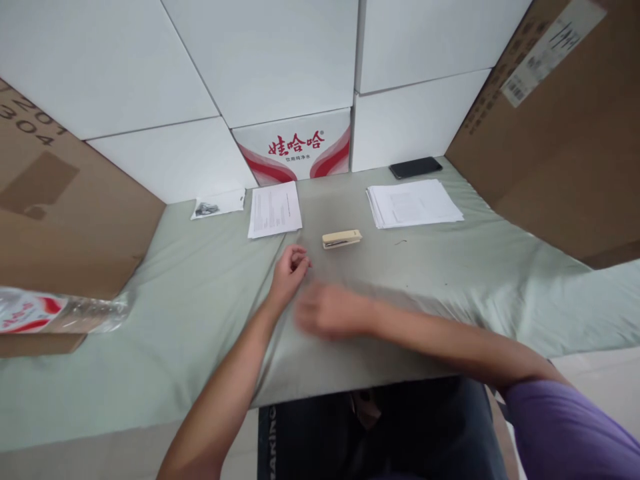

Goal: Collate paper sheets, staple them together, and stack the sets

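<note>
One blurred shape nearest me is the right hand (330, 311), on the near side of the stapler (342, 237); from here I cannot tell whether it is open or closed. Slightly farther off, to the stapler's left, the left hand (290, 268) has its fingers curled, though I cannot tell whether they grip anything. The stapler lies on the green surface (480, 280), apart from both hands. Beyond it I see printed sheets (275, 210) to its left, a paper stack (420, 202) to its right and, farthest right, a dark phone (416, 167).
</note>
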Demonstrator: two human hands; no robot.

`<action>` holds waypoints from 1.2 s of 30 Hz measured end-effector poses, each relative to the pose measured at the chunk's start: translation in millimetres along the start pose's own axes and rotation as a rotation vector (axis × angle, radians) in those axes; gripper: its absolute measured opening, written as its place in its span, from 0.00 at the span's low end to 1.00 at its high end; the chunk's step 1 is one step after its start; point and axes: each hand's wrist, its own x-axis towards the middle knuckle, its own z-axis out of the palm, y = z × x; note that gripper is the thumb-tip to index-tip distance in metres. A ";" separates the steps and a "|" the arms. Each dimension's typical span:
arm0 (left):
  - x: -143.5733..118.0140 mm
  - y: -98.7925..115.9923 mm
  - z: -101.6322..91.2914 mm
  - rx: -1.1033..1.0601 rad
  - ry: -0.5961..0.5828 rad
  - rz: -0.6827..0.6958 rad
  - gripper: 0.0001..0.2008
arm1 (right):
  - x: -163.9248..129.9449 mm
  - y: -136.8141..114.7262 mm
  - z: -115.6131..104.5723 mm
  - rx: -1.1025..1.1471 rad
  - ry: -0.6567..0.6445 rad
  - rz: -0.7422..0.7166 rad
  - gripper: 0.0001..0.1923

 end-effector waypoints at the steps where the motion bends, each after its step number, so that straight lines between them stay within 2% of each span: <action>1: 1.6 0.8 -1.2 -0.016 0.037 -0.002 0.10 | 13.8 -31.7 14.1 0.124 -0.057 -0.252 0.10; 2: 3.5 1.5 -3.1 -0.025 0.082 -0.002 0.09 | 24.9 -60.8 27.6 0.227 -0.126 -0.426 0.11; 4: 7.9 2.3 -9.5 0.001 0.179 0.009 0.08 | 39.4 -105.7 51.5 0.290 -0.285 -0.532 0.09; 5: 10.5 2.6 -14.3 0.044 0.220 0.022 0.07 | 43.2 -119.9 61.1 0.307 -0.295 -0.553 0.07; 7: 17.5 4.0 -26.9 0.196 0.248 0.053 0.06 | 46.1 -132.6 74.3 0.320 -0.226 -0.587 0.06; 11: 46.2 12.6 -56.8 0.625 0.124 0.145 0.06 | 44.2 -126.0 82.0 0.314 -0.048 -0.609 0.08; 13: 67.8 16.2 -68.2 0.839 0.115 0.193 0.07 | 44.1 -122.6 81.5 0.306 -0.026 -0.597 0.09; 15: 89.2 16.0 -73.8 0.956 0.079 0.206 0.13 | 45.5 -122.0 80.6 0.278 -0.027 -0.598 0.11; 18: 111.1 8.9 -72.3 0.962 -0.087 0.192 0.22 | 49.0 -122.0 79.6 0.200 0.028 -0.690 0.13; 21: 118.8 1.2 -67.0 0.953 -0.163 0.150 0.22 | 51.4 -120.5 78.7 0.155 0.053 -0.759 0.15; 27: 118.9 2.3 -67.8 0.903 -0.181 0.128 0.14 | 50.3 -119.8 77.1 0.124 0.072 -0.708 0.14; 32: 118.0 4.8 -70.3 0.885 -0.176 0.120 0.15 | 50.9 -120.8 79.5 0.171 0.015 -0.716 0.11; 36: 119.1 2.3 -70.1 0.865 -0.180 0.118 0.14 | 51.8 -118.6 76.0 0.145 0.061 -0.726 0.14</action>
